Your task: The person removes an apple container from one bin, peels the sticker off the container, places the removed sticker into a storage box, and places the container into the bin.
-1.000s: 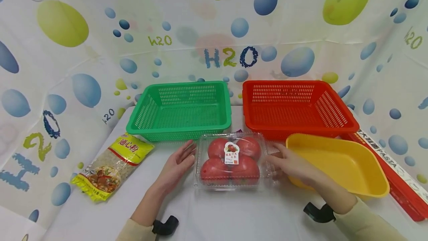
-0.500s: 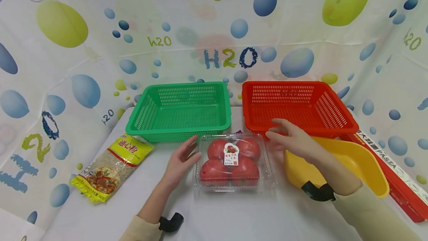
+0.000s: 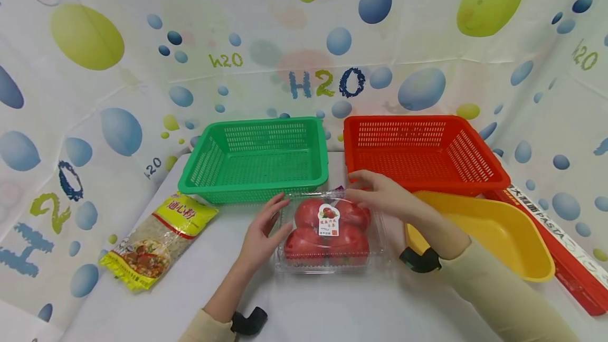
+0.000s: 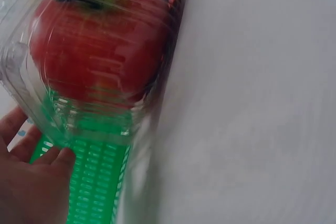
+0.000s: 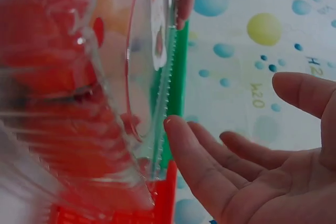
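In the head view a clear plastic clamshell box of red apples stands on the white table in the middle, a fruit sticker on its lid. My left hand is at the box's left side, fingers loosely bent by its far left corner. In the left wrist view its fingertips lie right at the clear wall. My right hand reaches over the far right part of the lid, fingers relaxed. The right wrist view shows the right hand spread, index fingertip close to the lid's edge.
Behind the box stand a green basket and a red basket. A yellow basin is at the right, beside a long red pasta box. A macaroni bag lies at the left. A patterned curtain hangs behind.
My right hand has lifted from the box's right side and moved left over the lid's far corner. My left hand has shifted slightly farther forward and right. The box has stayed put.
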The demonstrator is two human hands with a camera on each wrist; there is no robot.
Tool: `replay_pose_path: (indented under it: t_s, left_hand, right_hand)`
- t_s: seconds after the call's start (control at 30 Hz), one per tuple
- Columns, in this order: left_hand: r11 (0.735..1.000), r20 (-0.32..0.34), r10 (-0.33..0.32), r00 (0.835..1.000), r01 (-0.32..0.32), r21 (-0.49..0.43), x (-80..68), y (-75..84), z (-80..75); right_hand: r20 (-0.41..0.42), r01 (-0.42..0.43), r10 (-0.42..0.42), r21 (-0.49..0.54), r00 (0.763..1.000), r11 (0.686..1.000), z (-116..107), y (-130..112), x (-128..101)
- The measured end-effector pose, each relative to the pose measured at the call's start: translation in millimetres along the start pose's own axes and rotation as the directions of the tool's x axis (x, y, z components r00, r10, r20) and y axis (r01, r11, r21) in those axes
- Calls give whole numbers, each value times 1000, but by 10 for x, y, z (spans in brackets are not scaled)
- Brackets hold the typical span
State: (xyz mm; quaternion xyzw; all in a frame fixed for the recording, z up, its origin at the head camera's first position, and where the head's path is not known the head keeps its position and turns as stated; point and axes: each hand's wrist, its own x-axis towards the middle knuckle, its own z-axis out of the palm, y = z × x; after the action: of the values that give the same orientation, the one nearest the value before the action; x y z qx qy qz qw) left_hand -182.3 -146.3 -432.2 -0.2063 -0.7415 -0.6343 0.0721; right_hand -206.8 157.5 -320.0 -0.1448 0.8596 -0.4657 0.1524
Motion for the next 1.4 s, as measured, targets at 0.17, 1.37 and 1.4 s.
replay_pose_path:
  t_s: [0.17,1.37,1.4]
  left_hand:
    - [1000,-16,6,1000,-7,-3,3,-26,29]
    - [1000,-46,27,999,-27,4,-19,-55,69]
    - [1000,-45,27,999,-27,3,-20,-56,71]
  right_hand:
    - [67,34,-32,-20,997,999,96,3,153]
    - [225,202,-117,-403,967,892,325,-134,430]
    - [218,196,-114,-404,969,894,328,-132,426]
